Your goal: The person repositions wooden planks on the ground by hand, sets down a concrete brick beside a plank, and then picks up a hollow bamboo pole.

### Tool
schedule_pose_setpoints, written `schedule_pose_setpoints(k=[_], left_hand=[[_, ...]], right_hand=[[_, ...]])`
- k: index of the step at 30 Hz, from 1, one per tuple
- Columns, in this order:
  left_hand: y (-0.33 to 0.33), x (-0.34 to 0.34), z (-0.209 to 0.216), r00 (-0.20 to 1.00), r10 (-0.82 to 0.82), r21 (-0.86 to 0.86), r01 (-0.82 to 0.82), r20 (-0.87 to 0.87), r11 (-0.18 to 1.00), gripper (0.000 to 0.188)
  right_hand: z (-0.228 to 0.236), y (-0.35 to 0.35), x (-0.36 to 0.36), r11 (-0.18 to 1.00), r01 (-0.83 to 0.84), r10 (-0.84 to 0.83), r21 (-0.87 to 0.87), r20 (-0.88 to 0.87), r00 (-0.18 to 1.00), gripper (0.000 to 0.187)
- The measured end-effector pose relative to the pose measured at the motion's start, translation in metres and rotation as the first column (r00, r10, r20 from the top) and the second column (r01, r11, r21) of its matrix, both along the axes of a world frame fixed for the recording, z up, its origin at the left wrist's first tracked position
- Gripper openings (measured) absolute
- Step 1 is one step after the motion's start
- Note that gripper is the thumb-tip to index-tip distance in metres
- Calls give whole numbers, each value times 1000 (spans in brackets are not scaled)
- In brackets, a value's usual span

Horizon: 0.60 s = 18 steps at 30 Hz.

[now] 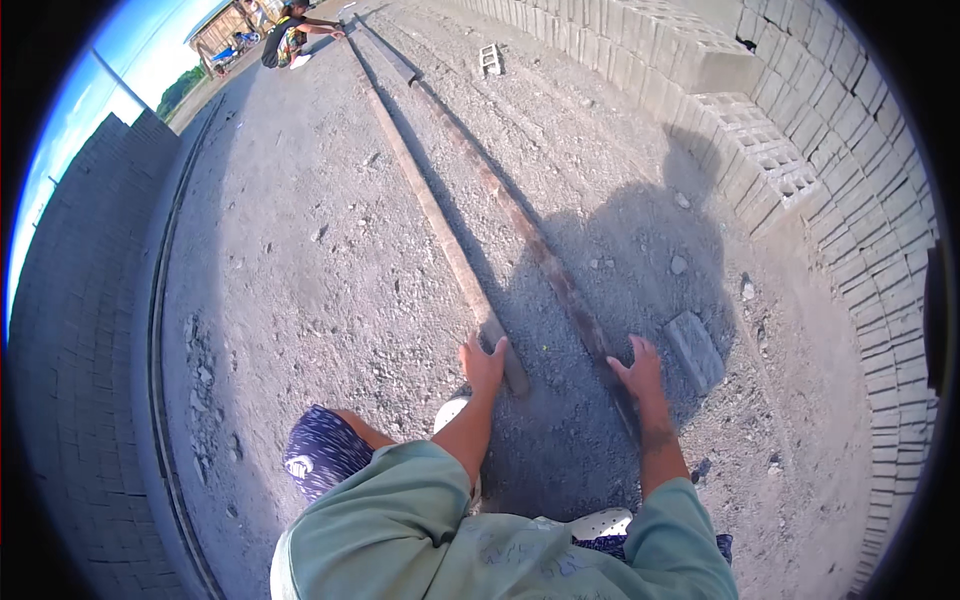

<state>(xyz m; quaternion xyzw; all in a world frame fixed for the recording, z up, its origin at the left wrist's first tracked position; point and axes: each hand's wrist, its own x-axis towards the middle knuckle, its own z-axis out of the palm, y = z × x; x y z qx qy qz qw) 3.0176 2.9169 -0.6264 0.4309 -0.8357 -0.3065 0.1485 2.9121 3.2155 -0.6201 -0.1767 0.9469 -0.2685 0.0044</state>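
Head view: two long rails are seen laid side by side on gritty, pebbly ground (300, 260), running off toward the top of the frame. The left rail (440, 230) looks like pale, rough timber with a squared end; the right rail (520, 225) is darker and rusty-looking (wood or metal, it can't be told). Both near ends are being touched by the hands. The left hand (483, 363) is set on the end of the left rail, fingers spread and curled over it, not clamped shut. The right hand (637, 368) is laid on the right rail, fingers loosely open, nothing gripped fully. Both forearms are stretched straight forward out of pale green sleeves. A loose grey block (694, 350) lies just beside the right hand. Stacked hollow concrete blocks (770, 160) are lined up along the right, and a person (285, 35) is crouched at the far end.
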Motion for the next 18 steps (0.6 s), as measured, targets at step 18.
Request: schedule_pose_setpoints(k=[18], left_hand=[[34,-3,14,976,7,107,-32,220,994,80]], right_hand=[[3,6,42,1000,-12,11,-16,-57,998,51]])
